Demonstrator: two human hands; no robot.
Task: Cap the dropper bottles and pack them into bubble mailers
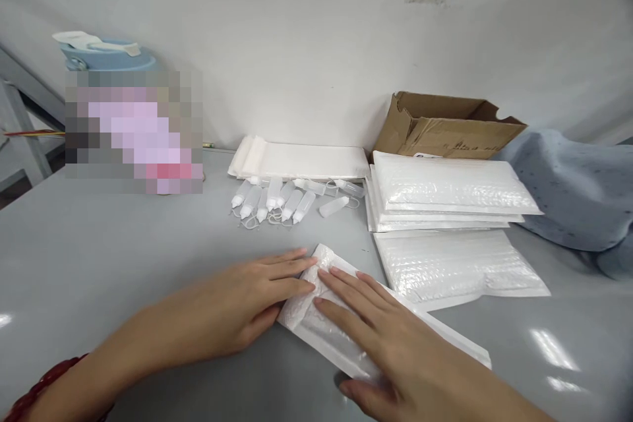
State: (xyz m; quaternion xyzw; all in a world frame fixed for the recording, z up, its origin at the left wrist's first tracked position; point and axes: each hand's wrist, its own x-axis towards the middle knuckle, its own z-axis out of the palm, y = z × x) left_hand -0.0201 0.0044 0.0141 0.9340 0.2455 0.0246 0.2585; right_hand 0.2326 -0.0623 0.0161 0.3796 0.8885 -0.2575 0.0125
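A white bubble mailer [310,324] lies slantwise on the grey table, its far left end folded over or puffed up. My left hand [252,297] reaches in from the left, with straight fingertips on that end and the thumb by the mailer's near left corner. Flat across the mailer's middle, my right hand [380,330] has its fingers spread and covers part of it. Beyond my hands, several small translucent squeeze bottles [291,203] with white tips lie in a loose group. One squeeze bottle [334,207] lies slightly apart on the right.
A bubble mailer [445,264] lies to the right, below a stack of bubble mailers [450,184]. Flat white packets [311,161] rest by the wall. Behind the stack stands an open cardboard box [455,135], beside blue-grey cloth [573,191]. A blue container [109,56] is at back left, above a blurred area.
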